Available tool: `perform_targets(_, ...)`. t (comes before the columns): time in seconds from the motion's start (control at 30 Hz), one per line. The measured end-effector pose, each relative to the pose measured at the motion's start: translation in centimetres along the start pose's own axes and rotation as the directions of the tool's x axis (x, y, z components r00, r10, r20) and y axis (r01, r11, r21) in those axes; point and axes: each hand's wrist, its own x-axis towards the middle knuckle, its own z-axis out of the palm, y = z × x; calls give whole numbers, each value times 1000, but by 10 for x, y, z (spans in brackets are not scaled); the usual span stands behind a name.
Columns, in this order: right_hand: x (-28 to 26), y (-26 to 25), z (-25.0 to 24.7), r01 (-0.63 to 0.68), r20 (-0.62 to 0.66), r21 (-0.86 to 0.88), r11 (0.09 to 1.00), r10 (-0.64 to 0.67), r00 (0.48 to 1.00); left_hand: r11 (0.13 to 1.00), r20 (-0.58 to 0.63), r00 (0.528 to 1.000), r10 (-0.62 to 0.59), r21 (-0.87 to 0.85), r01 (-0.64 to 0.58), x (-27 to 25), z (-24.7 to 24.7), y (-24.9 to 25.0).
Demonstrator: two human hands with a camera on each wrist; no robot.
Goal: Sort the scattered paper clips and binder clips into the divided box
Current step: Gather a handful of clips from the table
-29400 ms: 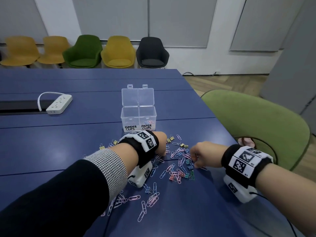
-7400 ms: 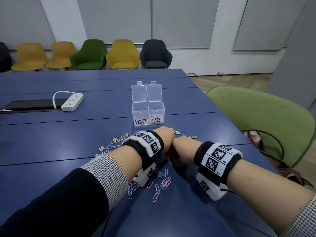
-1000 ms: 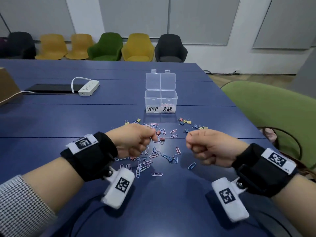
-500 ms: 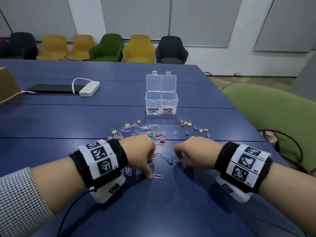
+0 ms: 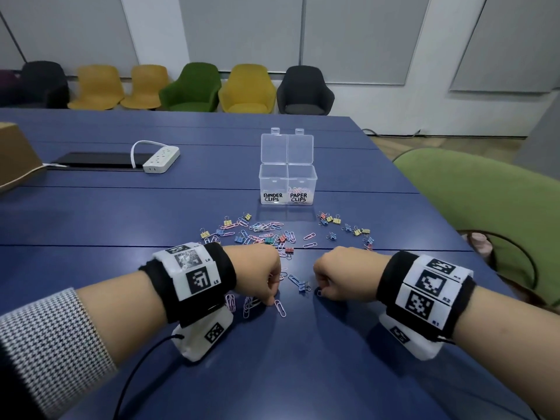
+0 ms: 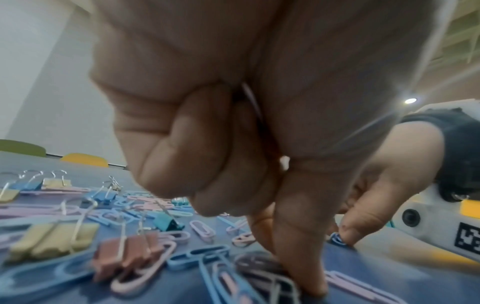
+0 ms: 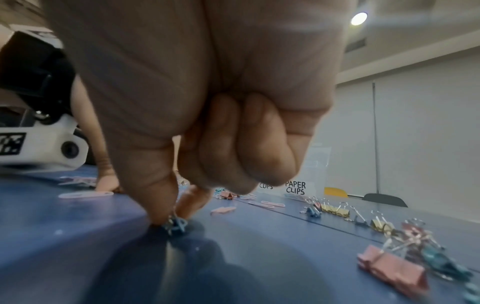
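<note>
The clear divided box (image 5: 288, 183) stands open on the blue table, labelled BINDER CLIPS on the left and PAPER CLIPS on the right; some pink clips lie in the right half. Coloured paper clips (image 5: 266, 228) and binder clips (image 5: 328, 219) are scattered in front of it. My left hand (image 5: 272, 300) is curled knuckles-up, its fingertips (image 6: 309, 283) pinching down on the end of a pink paper clip (image 5: 280, 308) that lies flat. My right hand (image 5: 319, 291) pinches a blue paper clip (image 7: 176, 224) between thumb and forefinger on the table.
A white power strip (image 5: 161, 159) and a dark tablet (image 5: 97, 160) lie at the back left, beside a cardboard box (image 5: 15, 159). A green chair (image 5: 485, 207) stands at the table's right edge. More binder clips (image 7: 389, 265) lie right of my right hand.
A second ago both hands were fists held above the clips. They have turned knuckles-up and dropped, and their fingertips have stayed on the table for the last half second.
</note>
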Motion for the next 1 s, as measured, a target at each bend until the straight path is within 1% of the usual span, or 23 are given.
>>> perform_targets(0.1, -4, 0, 5, -9, 44, -45, 999, 11, 999, 999, -35, 999, -27, 27, 27, 0, 1, -1)
perform_targets(0.17, -6, 0, 7, -17, 71, -40, 999, 20, 997, 999, -68, 996, -51, 3, 52, 2, -2, -2)
perform_targets(0.23, -7, 1, 8, -25, 95, -31, 999, 28, 995, 992, -108, 990, -88, -98, 77, 4, -8, -5)
perform_targets(0.27, -7, 2, 8, -33, 107, -17, 999, 35, 994, 973, -125, 984, -123, -213, 95, 4, -12, -8)
perform_targets(0.3, -7, 5, 7, -44, 117, 18, 999, 42, 992, 914, -125, 977, -171, -391, 110, 4, -16, -10)
perform_targets(0.33, -8, 9, 6, -63, 122, 92, 994, 51, 991, 785, -107, 971, -214, -610, 106, 3, -20, -12)
perform_targets(0.37, -8, 14, 4, -89, 120, 224, 971, 63, 991, 591, -88, 965, -247, -803, 78, 4, -23, -14)
perform_targets(0.4, -8, 18, 1, -118, 114, 435, 893, 75, 991, 373, -74, 957, -280, -927, 38, 5, -27, -17)
perform_targets(0.43, -9, 24, -2, -140, 111, 683, 717, 88, 990, 166, -52, 950, -308, -986, 0, 6, -31, -22)
perform_targets(0.47, -9, 29, -4, -145, 109, 879, 454, 104, 989, -28, -19, 950, -312, -999, -30, 6, -34, -27)
perform_targets(0.5, -8, 35, -5, -131, 113, 978, 161, 115, 987, -203, 17, 955, -295, -978, -45, 6, -38, -31)
perform_targets(0.53, -8, 39, -6, -107, 117, 990, -96, 106, 987, -351, 49, 962, -267, -935, -49, 6, -40, -35)
perform_targets(0.57, -7, 43, -7, -83, 112, 954, -287, 86, 990, -466, 69, 968, -243, -883, -54, 6, -41, -39)
perform_targets(0.6, -5, 45, -6, -64, 101, 903, -424, 65, 993, -553, 75, 971, -226, -830, -65, 7, -40, -42)
perform_targets(0.63, -2, 46, -5, -50, 91, 852, -521, 52, 995, -622, 75, 973, -218, -779, -79, 8, -39, -44)
perform_targets(0.67, 1, 46, -3, -40, 83, 810, -585, 47, 995, -674, 75, 974, -212, -733, -91, 9, -36, -45)
perform_targets(0.73, 8, 43, 1, -38, 82, 774, -632, 40, 996, -737, 74, 977, -201, -669, -101, 15, -31, -44)
perform_targets(0.8, 14, 39, 2, -66, 109, 798, -599, 35, 993, -738, 74, 977, -198, -668, -99, 20, -27, -43)
perform_targets(0.83, 17, 38, 2, -90, 136, 831, -548, 43, 990, -721, 79, 978, -194, -688, -87, 23, -26, -43)
perform_targets(0.9, 22, 36, 0, -138, 173, 908, -395, 54, 983, -661, 123, 977, -174, -750, -23, 29, -27, -45)
perform_targets(0.93, 24, 36, -1, -158, 179, 939, -306, 44, 983, -604, 159, 974, -162, -796, 29, 33, -28, -47)
perform_targets(0.97, 25, 38, -2, -180, 188, 960, -214, 19, 982, -523, 199, 968, -152, -848, 92, 37, -29, -49)
perform_targets(1.0, 25, 42, -4, -204, 203, 972, -116, -14, 979, -419, 241, 960, -143, -894, 162, 41, -31, -50)
